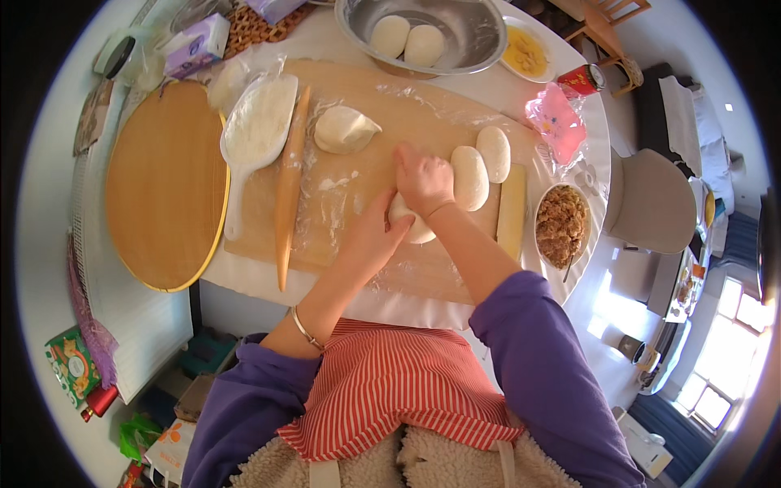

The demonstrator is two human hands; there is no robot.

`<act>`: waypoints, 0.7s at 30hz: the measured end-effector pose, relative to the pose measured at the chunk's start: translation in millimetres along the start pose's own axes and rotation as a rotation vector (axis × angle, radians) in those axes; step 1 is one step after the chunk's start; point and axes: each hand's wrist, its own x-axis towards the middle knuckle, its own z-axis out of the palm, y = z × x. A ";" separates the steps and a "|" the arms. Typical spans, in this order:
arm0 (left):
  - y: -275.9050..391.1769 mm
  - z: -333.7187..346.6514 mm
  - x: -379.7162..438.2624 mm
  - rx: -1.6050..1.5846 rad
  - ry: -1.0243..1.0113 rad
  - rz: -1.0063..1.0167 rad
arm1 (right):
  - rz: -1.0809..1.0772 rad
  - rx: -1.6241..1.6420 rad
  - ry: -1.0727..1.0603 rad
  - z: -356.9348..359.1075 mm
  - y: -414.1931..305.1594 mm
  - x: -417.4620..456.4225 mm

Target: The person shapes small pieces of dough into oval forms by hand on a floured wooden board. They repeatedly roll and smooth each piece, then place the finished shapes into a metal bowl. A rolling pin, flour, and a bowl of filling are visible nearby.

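A piece of white dough lies near the front of a floured wooden board, partly hidden under both hands. My left hand grips its left side, thumb laid across the near part. Curled and slightly blurred, my right hand presses onto the dough from above; its fingertips are hidden. Just right of it rest two smooth oval dough pieces, the nearer one and the farther one. Another dough lump with a pointed end sits farther back to the left. Flour dusts the board.
Left of the hands lie a wooden rolling pin, a white flour scoop and a round wooden board. A metal bowl holds two dough balls. Rightward are a dough scraper, a bowl of minced filling, a can and a yellow-filled plate.
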 end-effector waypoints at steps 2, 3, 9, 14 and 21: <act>-12.4 5.7 -11.3 0.152 -0.017 0.129 | 0.229 0.259 -0.223 -6.0 -2.6 -10.8; -18.0 9.8 -23.9 0.286 -0.047 0.168 | 0.368 0.477 -0.370 -14.6 -2.1 -23.5; -21.0 15.3 -84.7 0.372 -0.263 -0.024 | -0.049 0.283 0.376 3.4 -2.9 -126.1; -18.5 -18.9 -76.2 0.166 -0.228 -0.147 | -0.071 0.136 0.363 15.6 -18.8 -65.9; 0.4 -33.0 -35.2 0.035 -0.051 -0.159 | -0.077 0.029 0.341 25.4 -16.9 -18.1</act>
